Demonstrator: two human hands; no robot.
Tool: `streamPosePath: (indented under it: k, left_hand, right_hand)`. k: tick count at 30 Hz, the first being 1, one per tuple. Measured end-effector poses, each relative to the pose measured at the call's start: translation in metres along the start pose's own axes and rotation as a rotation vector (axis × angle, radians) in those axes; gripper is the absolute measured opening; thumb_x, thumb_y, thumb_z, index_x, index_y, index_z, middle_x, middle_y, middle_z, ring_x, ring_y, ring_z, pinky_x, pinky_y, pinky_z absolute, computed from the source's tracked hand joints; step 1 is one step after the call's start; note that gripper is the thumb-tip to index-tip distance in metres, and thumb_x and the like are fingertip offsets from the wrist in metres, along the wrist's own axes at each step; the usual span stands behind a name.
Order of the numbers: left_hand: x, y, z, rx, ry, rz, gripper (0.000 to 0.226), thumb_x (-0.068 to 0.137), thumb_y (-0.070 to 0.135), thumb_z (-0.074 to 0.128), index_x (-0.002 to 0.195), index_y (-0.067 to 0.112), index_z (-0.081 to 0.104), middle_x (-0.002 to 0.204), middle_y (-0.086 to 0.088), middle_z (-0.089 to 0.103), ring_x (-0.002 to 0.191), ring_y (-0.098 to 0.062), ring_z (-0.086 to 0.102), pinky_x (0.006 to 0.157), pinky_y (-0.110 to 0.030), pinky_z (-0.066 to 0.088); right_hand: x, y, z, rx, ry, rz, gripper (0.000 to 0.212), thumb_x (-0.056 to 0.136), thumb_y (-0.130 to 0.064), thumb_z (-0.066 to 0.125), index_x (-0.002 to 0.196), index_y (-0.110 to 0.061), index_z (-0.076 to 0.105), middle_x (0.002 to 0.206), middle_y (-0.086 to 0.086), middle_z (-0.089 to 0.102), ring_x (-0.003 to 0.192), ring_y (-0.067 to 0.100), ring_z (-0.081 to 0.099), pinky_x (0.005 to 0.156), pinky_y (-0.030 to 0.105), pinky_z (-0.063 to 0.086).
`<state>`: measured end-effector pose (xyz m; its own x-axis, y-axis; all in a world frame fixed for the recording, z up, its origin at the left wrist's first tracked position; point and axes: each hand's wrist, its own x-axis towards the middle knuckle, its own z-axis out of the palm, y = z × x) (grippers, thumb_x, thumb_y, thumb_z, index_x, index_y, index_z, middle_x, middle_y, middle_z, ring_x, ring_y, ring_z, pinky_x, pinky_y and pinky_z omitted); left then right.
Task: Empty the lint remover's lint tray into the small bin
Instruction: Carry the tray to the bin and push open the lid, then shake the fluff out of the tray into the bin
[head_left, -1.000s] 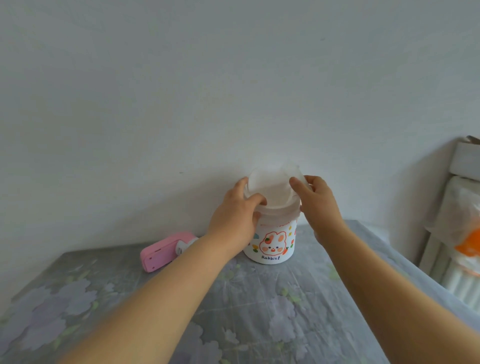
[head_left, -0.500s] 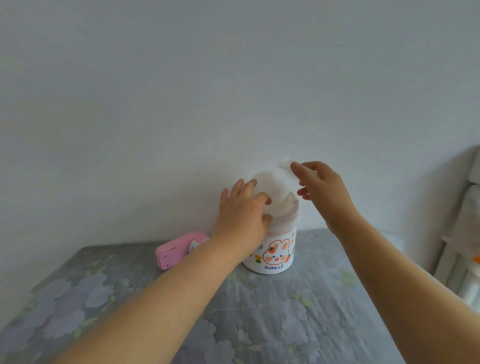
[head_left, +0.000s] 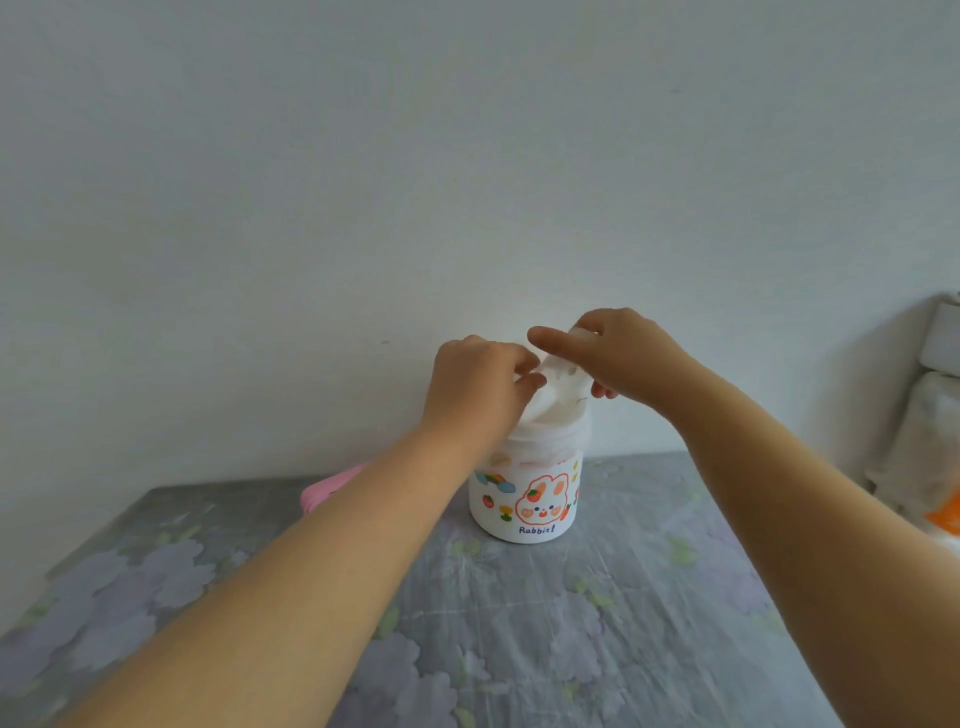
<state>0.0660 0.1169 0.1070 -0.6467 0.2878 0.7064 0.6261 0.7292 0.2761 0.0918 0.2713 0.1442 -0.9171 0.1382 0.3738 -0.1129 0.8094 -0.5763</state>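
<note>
A small white bin (head_left: 524, 512) with a rabbit picture and the word "Rabbit" stands on the table by the wall. A thin white plastic liner (head_left: 563, 397) sticks up out of its top. My left hand (head_left: 475, 387) pinches the liner's left edge above the rim. Just right of it, my right hand (head_left: 621, 353) grips the liner's upper right part, with its forefinger stretched left. The pink lint remover (head_left: 328, 491) lies on the table left of the bin, mostly hidden behind my left forearm. I cannot see its lint tray.
The table wears a grey cloth (head_left: 597, 623) with pale purple flowers. A plain white wall (head_left: 467, 182) rises right behind the bin. At the far right stand white wrapped things with an orange patch (head_left: 943, 514).
Both hands have risen from the bin's rim and drawn the liner up above it. My right hand has moved left, over the bin's opening and close to the left hand.
</note>
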Motion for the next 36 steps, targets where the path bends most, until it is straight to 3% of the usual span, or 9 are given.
streamPosePath:
  k: [7,10,13,17,23,27,31,34,36]
  left_hand:
    - [0.004,-0.010,0.000,-0.148,-0.062,-0.134,0.022,0.089,0.031,0.059,0.104,0.024,0.074,0.101,-0.003,0.075,0.098,-0.023,0.063,0.085,-0.038,0.049]
    - [0.005,-0.012,0.002,-0.233,-0.078,-0.183,0.025,0.090,0.028,0.058,0.111,0.023,0.071,0.109,-0.001,0.073,0.099,-0.018,0.062,0.081,-0.025,0.043]
    - [0.005,-0.017,0.004,-0.278,-0.049,-0.226,0.027,0.091,0.018,0.056,0.116,0.020,0.066,0.119,-0.001,0.066,0.107,-0.017,0.058,0.086,-0.024,0.040]
    - [0.003,-0.026,0.009,-0.177,-0.064,-0.255,0.035,0.088,0.014,0.059,0.121,0.023,0.061,0.128,-0.007,0.054,0.118,-0.023,0.050,0.093,-0.028,0.038]
    - [0.001,-0.030,0.016,-0.232,-0.112,-0.330,0.041,0.082,0.023,0.067,0.122,0.028,0.061,0.123,-0.006,0.063,0.111,-0.024,0.056,0.088,-0.030,0.042]
    - [0.003,-0.029,0.017,-0.197,-0.148,-0.334,0.048,0.076,0.027,0.071,0.122,0.031,0.060,0.124,-0.004,0.061,0.114,-0.025,0.053,0.088,-0.032,0.043]
    - [0.011,-0.027,0.017,-0.210,-0.246,-0.377,0.074,0.072,0.020,0.070,0.138,0.034,0.040,0.131,-0.009,0.050,0.112,-0.028,0.054,0.079,-0.029,0.042]
    - [0.013,-0.026,0.018,-0.231,-0.245,-0.397,0.078,0.072,0.013,0.066,0.141,0.033,0.036,0.131,-0.009,0.054,0.114,-0.028,0.054,0.080,-0.030,0.042]
    - [0.012,-0.025,0.020,-0.209,-0.228,-0.386,0.076,0.073,0.011,0.064,0.141,0.031,0.037,0.130,-0.007,0.056,0.114,-0.028,0.054,0.080,-0.030,0.042]
  right_hand:
    - [-0.003,0.008,-0.005,0.165,-0.003,-0.115,0.019,0.086,-0.020,0.058,0.103,-0.023,0.068,0.079,0.005,0.075,0.066,0.018,0.072,0.070,0.031,0.056]
    - [-0.002,0.010,-0.004,0.191,0.153,-0.128,0.018,0.088,-0.021,0.056,0.101,-0.021,0.068,0.087,0.000,0.073,0.063,0.013,0.070,0.069,0.033,0.057]
    - [0.000,0.012,0.000,0.139,0.322,-0.114,0.022,0.090,-0.023,0.053,0.106,-0.017,0.066,0.095,0.002,0.070,0.079,0.023,0.069,0.071,0.035,0.053]
    - [-0.003,0.015,0.009,0.028,0.211,-0.134,0.022,0.090,-0.020,0.053,0.105,-0.016,0.068,0.094,0.002,0.070,0.082,0.024,0.068,0.068,0.032,0.050]
    - [-0.003,0.010,0.009,0.038,0.291,-0.144,0.025,0.088,-0.019,0.050,0.107,-0.018,0.065,0.097,0.000,0.071,0.082,0.025,0.068,0.074,0.038,0.054]
    - [-0.003,0.009,0.009,0.050,0.325,-0.172,0.036,0.089,-0.017,0.047,0.119,-0.027,0.063,0.092,-0.005,0.068,0.080,0.022,0.067,0.067,0.032,0.049]
    - [-0.004,0.009,0.009,0.065,0.317,-0.176,0.038,0.088,-0.018,0.048,0.121,-0.031,0.064,0.093,-0.008,0.065,0.083,0.020,0.065,0.067,0.029,0.047]
    - [-0.005,0.010,0.009,0.071,0.284,-0.201,0.036,0.089,-0.017,0.049,0.119,-0.028,0.065,0.092,-0.007,0.066,0.084,0.021,0.066,0.065,0.029,0.046]
    - [-0.006,0.010,0.008,0.116,0.401,-0.206,0.037,0.090,-0.017,0.048,0.122,-0.027,0.063,0.094,-0.006,0.065,0.083,0.022,0.064,0.068,0.028,0.042]
